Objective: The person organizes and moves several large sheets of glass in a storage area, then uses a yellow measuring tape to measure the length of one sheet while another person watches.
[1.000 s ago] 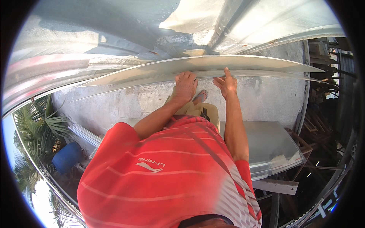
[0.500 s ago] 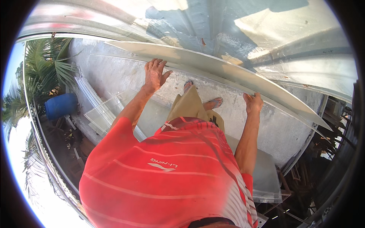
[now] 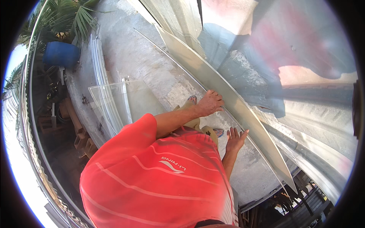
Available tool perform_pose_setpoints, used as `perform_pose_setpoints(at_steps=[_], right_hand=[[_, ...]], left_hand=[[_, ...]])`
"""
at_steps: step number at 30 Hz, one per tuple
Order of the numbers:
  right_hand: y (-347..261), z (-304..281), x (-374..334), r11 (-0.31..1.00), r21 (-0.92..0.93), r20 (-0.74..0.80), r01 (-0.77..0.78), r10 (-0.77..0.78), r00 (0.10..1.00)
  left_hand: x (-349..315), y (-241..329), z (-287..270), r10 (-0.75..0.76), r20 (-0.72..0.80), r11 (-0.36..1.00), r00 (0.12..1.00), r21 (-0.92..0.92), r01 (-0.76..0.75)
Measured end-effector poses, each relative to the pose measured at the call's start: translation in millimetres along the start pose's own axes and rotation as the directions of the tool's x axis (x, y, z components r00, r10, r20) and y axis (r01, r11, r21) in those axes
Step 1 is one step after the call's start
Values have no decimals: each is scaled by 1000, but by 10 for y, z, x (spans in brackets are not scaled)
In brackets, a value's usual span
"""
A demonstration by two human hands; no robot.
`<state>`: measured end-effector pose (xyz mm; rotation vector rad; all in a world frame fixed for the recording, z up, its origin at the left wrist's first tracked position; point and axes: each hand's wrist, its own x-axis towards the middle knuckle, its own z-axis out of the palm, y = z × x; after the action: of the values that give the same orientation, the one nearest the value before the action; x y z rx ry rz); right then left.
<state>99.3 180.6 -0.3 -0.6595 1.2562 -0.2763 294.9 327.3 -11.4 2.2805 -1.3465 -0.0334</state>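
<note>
A long, narrow pale panel (image 3: 228, 95) stands on edge, slanting from upper left to lower right. Along its near side runs a thin straight strip (image 3: 171, 57). My left hand (image 3: 210, 103) is over the strip near the panel's middle, palm down, fingers loosely bent and apart, nothing visible in them. Lower down, my right hand (image 3: 236, 140) is turned palm up at the strip, with its fingers spread. Whether either hand touches the strip or the panel, I cannot tell.
Behind the panel rises a corrugated metal sheet wall (image 3: 304, 98). Clear sheets (image 3: 140, 100) and a bundle of long pale metal profiles (image 3: 98, 62) lie on the concrete floor (image 3: 152, 64) to the left. Beyond are a blue barrel (image 3: 61, 54), palm leaves (image 3: 84, 21) and hollow blocks (image 3: 81, 140).
My view has turned, so the panel now slants more steeply. The left hand has moved right along the panel, closer to the right hand. The right hand's bent fingers have spread out, palm up.
</note>
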Motion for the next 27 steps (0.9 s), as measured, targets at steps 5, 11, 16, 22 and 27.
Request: perform_pose_setpoints(at_steps=[5,11,16,22,27], right_hand=[[195,419,400,994,99,-32,43,-40,999],[205,498,514,989,109,-30,100,-98,995],[141,647,509,990,70,-120,119,-110,987],[58,713,606,985,58,-198,164,-150,969],[49,1281,315,956,229,-403,183,-78,912]], left_hand=[[-29,-47,-24,-46,89,988,995,-143,58],[29,-337,-252,-25,191,989,981,-136,51],[-104,-1334,-1251,-166,127,986,978,35,163],[-294,-2916,-2029,-322,133,909,937,320,267],[-268,-3651,-2051,-109,206,971,972,231,60]])
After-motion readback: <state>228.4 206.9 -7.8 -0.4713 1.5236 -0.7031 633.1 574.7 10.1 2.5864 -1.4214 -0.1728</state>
